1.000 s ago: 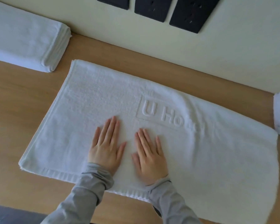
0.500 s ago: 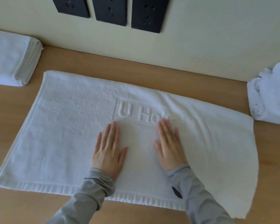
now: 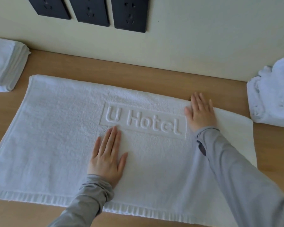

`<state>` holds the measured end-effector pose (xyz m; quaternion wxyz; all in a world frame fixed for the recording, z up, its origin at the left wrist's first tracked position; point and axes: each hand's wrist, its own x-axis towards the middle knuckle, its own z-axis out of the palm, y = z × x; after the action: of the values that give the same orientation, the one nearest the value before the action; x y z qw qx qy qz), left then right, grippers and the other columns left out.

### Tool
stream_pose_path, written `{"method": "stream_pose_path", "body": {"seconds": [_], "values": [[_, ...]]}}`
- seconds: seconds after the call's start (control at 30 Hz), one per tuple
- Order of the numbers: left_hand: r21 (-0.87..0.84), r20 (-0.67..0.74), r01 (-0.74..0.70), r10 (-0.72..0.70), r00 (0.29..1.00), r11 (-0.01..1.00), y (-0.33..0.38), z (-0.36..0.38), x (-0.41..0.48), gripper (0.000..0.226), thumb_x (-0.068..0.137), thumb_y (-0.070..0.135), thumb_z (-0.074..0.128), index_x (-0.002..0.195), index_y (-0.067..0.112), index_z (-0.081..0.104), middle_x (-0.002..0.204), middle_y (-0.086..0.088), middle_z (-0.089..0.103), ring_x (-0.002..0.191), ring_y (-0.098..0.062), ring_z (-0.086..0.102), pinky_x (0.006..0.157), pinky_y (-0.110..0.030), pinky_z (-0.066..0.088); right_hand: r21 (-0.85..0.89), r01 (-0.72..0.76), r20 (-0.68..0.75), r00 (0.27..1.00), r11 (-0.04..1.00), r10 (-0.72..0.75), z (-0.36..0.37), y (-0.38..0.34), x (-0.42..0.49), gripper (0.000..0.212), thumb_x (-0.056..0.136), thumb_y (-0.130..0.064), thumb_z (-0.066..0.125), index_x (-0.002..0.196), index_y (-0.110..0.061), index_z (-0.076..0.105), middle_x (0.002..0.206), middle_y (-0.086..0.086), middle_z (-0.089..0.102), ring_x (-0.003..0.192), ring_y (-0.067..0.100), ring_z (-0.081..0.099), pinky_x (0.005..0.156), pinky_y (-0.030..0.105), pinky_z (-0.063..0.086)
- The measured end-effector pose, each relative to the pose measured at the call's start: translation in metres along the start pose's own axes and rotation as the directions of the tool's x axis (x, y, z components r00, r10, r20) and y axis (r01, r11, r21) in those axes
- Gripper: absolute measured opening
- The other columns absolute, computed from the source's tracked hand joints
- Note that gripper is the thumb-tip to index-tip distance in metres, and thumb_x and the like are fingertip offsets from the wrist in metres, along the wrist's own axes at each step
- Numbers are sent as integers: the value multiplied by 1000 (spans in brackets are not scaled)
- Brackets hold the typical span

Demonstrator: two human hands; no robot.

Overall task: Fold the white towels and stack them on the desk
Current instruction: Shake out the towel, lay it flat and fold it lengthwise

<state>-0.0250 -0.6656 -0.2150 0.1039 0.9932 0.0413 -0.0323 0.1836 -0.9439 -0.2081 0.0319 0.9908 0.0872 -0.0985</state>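
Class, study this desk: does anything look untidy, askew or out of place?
The towel heap at the right end of the desk is crumpled and bunched, unlike the neatly folded stack at the left. The spread towel lies flat.

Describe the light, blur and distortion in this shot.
Head view: soft, even light, no glare; shallow shadows keep the embossed lettering on the flat towel legible; wide-lens perspective slants the socket plates; the right sleeve goes soft toward the lower corner.
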Motion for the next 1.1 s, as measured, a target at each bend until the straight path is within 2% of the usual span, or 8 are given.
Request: {"method": "stream_pose_path", "body": {"seconds": [0.1,0.2,0.3,0.5,0.77,0.93,1.03,1.1], "values": [[8,9,0,0,1000,1000,1,0,1,67,94,48,24,148,9,22,156,-7,20,144,-19,17,117,-44,15,85,-11,-123,992,996,22,-4,-38,-22,62,98,-37,19,149,-3,12,159,12,5,147,26,-1,118,48,-3],[11,2,8,-8,1000,1000,2,0,2,67,93,47,26,148,8,24,155,-7,22,144,-19,18,117,-44,16,231,184,-203,969,955,-138,3,-106,-82,59,95,-30,25,147,-1,24,155,16,20,145,32,14,117,50,6],[7,-9,10,-10,1000,1000,2,1,2,66,93,45,27,146,6,28,154,-9,26,143,-20,22,116,-44,17,239,317,-169,944,918,-282,24,-159,-149,56,96,-32,28,145,-5,32,154,11,27,144,25,19,116,51,15],[3,-2,17,-17,1000,1000,2,0,-1,67,92,46,25,148,8,22,155,-8,22,144,-19,17,118,-42,10,172,266,-119,961,948,-248,37,-119,-187,56,97,-38,29,144,-9,34,153,4,30,143,19,23,112,50,23],[-28,21,10,-10,1000,1000,7,-6,2,70,93,50,14,147,7,22,155,-10,21,143,-22,18,117,-44,12,97,-63,-34,997,993,67,34,-20,-194,63,94,-42,20,147,-7,24,156,6,20,145,19,17,116,45,14],[-25,25,4,-4,1000,1000,6,-7,0,71,92,49,14,147,6,22,154,-10,22,143,-23,17,117,-44,12,165,-88,-20,995,982,93,31,-30,-196,60,98,-40,19,148,-11,5,157,2,2,146,17,2,120,42,4],[-28,25,4,-3,1000,1000,6,-8,-2,71,91,48,16,147,5,22,154,-11,22,143,-25,18,117,-45,12,408,-109,-82,985,907,155,20,-22,-200,62,98,-26,43,149,-10,10,158,6,8,146,19,5,120,39,6],[-48,14,20,-19,1000,999,8,-10,-3,69,91,44,18,145,2,25,153,-15,25,142,-29,22,116,-49,16,603,-227,-188,891,764,413,10,0,-208,61,93,-17,54,146,-4,26,152,15,29,141,28,25,115,42,22]]}}
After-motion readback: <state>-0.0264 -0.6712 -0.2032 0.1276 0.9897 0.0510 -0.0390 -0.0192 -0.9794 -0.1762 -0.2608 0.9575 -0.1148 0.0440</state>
